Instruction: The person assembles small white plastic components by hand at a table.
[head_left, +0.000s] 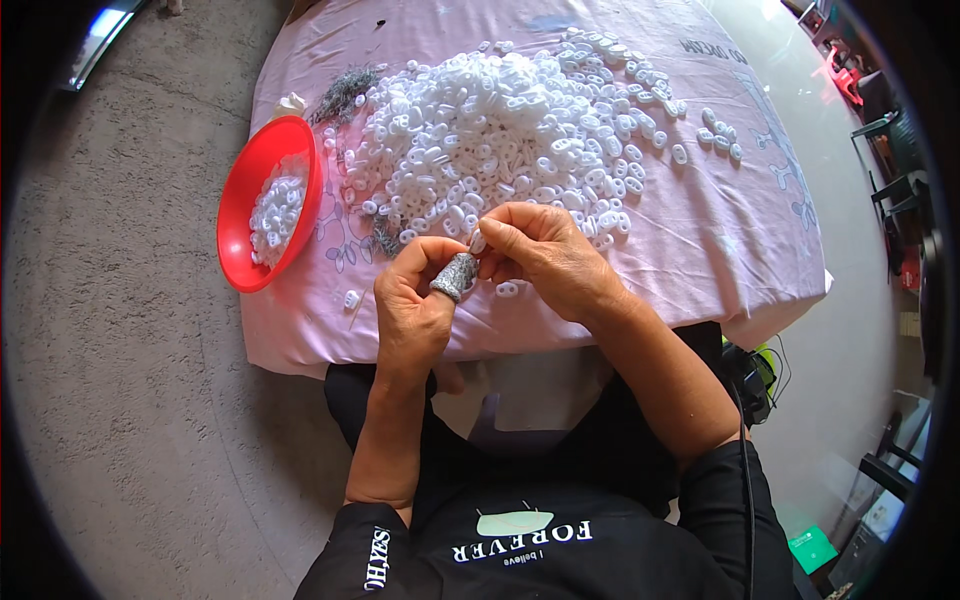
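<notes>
While I sit at the low surface (720, 250), its pink floral cloth spreads wide before me and hangs over the near edge above my lap. Most of the cloth's far half is taken up by the big heap of white plastic pieces (500, 140), small oval links with holes, piled thick in the middle and thinning to a few strays toward the right. At the left edge of the cloth sits the red bowl (240, 215), tipped toward me, with a smaller lot of the same white pieces lying inside it. Beyond the bowl, at the heap's far left corner, lies a grey bundle of thin wiry bits (343, 92).

My 2 hands meet just in front of the heap, above the near part of the cloth. My right hand (545, 255) has its grip closed, fingertips pinched tight on 1 small white piece (478, 242). My left hand (415, 305) is curled shut beside it, thumb up, and that thumb wears a grey speckled thumb cover (455, 276) whose tip touches the right fingers at the pinched piece. Whether the left grip itself holds anything I cannot tell. A single loose white piece (507, 289) lies on the cloth just below my right hand, and another (351, 298) lies near the bowl.
</notes>
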